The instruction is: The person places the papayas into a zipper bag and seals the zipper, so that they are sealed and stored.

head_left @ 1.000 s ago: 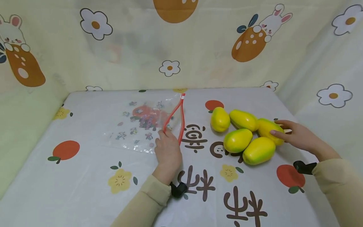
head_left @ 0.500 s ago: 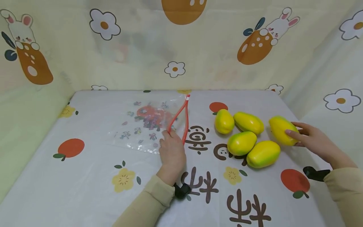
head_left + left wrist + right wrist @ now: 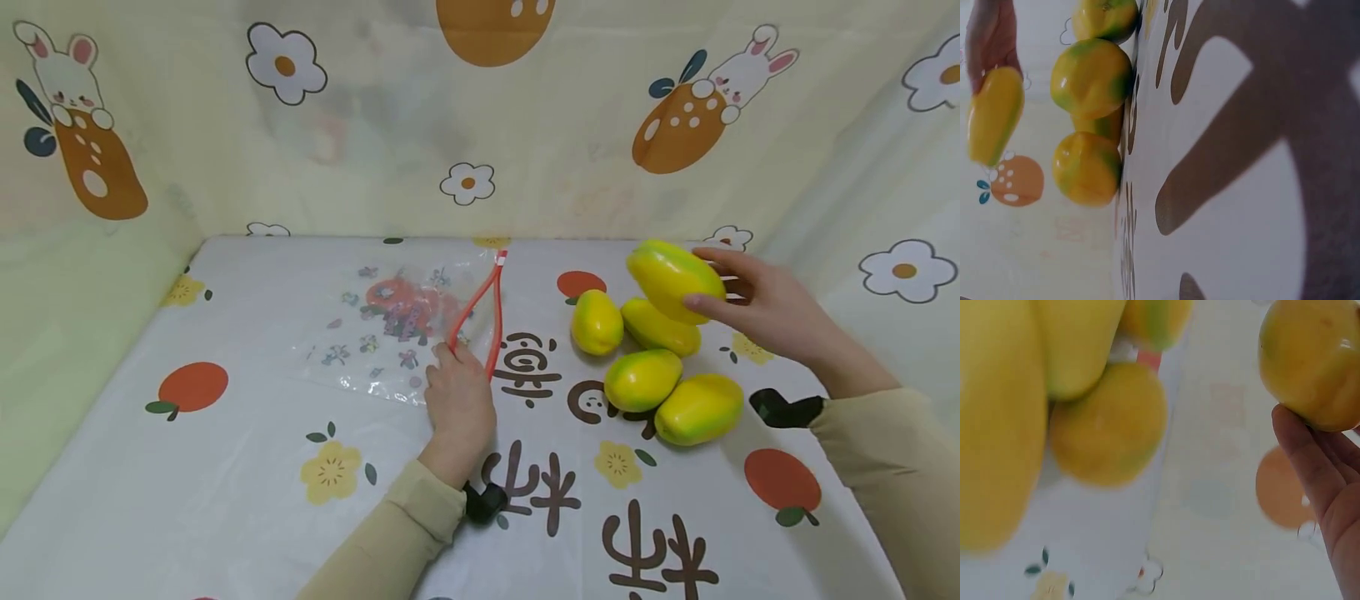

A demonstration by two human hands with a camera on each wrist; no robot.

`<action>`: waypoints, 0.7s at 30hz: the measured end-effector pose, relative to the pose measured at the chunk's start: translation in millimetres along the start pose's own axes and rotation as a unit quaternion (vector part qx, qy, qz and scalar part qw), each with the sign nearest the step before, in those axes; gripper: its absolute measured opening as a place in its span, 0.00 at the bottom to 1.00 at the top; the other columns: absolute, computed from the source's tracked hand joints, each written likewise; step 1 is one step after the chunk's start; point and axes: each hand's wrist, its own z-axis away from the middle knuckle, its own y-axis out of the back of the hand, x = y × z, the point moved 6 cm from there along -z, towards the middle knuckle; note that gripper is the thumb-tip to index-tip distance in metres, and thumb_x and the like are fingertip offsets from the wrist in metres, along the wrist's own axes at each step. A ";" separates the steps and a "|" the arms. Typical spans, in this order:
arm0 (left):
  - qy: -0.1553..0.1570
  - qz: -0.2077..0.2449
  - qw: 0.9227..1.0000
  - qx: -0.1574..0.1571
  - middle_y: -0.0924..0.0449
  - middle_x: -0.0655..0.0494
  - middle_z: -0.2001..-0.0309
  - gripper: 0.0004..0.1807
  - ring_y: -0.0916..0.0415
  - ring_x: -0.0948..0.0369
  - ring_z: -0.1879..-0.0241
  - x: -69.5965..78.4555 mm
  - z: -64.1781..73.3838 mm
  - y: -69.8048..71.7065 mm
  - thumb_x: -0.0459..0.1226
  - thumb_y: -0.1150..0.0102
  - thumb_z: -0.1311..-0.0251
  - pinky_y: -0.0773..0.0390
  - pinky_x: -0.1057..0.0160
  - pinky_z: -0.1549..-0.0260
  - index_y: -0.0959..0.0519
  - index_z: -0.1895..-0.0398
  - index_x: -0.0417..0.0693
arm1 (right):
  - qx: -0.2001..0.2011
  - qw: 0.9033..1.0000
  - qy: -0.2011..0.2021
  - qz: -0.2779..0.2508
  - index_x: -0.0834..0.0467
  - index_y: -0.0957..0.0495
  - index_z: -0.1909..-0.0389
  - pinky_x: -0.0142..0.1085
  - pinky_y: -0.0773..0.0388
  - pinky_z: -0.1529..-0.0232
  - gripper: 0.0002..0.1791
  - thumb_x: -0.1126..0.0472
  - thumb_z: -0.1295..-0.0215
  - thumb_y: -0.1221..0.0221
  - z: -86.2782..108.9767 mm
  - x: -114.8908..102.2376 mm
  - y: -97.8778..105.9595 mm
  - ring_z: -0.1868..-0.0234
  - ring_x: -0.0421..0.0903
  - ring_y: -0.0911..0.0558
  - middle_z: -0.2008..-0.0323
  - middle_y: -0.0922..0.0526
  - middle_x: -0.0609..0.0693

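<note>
My right hand (image 3: 780, 312) holds a glossy yellow-green papaya (image 3: 667, 279) above the table, fingers behind it and thumb across its near side. Four-sided grouping aside, several more papayas lie below it, among them a front one (image 3: 699, 408) and a left one (image 3: 597, 322). The held papaya (image 3: 997, 115) also hangs high in the left wrist view. My left hand (image 3: 461, 404) pinches the red zip edge (image 3: 497, 321) of a clear printed plastic bag (image 3: 360, 358) lying flat; the fingertips are partly hidden in the head view. The left wrist view does not show this hand.
The white tablecloth (image 3: 247, 467) carries printed fruit, flowers and brown lettering. A patterned cream curtain (image 3: 375, 158) stands behind the table, with side curtains left and right. Dark wrist mounts (image 3: 783, 410) stick out at both sleeves.
My right hand has drawn one papaya away from the group to the right, then lifted it up and back leftward over the others. The left hand keeps its grip on the bag.
</note>
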 end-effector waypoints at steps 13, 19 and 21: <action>0.001 0.000 1.000 -0.003 0.26 0.35 0.53 0.16 0.23 0.44 0.66 -0.8 2.5 -0.8 0.28 0.41 0.35 0.16 0.48 0.71 0.27 0.47 0.29 | -0.092 0.994 0.058 0.000 0.61 0.36 0.25 0.56 0.25 0.36 0.42 0.43 0.32 0.36 -50.0 -70.4 -82.2 0.37 0.61 0.23 0.34 0.24 0.62; 0.017 -0.013 0.999 -0.047 0.27 0.34 0.47 0.22 0.24 0.45 0.63 -0.4 0.5 -3.0 0.32 0.37 0.35 0.14 0.49 0.65 0.28 0.42 0.30 | -0.097 0.991 0.086 0.025 0.63 0.29 0.32 0.53 0.24 0.38 0.36 0.47 0.34 0.33 -64.0 -87.0 -107.7 0.44 0.57 0.22 0.43 0.20 0.60; 0.018 -0.017 0.998 -0.059 0.27 0.34 0.46 0.24 0.24 0.45 0.62 0.0 -0.3 -3.6 0.33 0.36 0.35 0.13 0.50 0.63 0.29 0.40 0.30 | -0.094 0.990 0.095 0.039 0.63 0.27 0.35 0.51 0.25 0.40 0.34 0.47 0.35 0.32 -67.7 -90.8 -114.0 0.48 0.55 0.22 0.47 0.19 0.58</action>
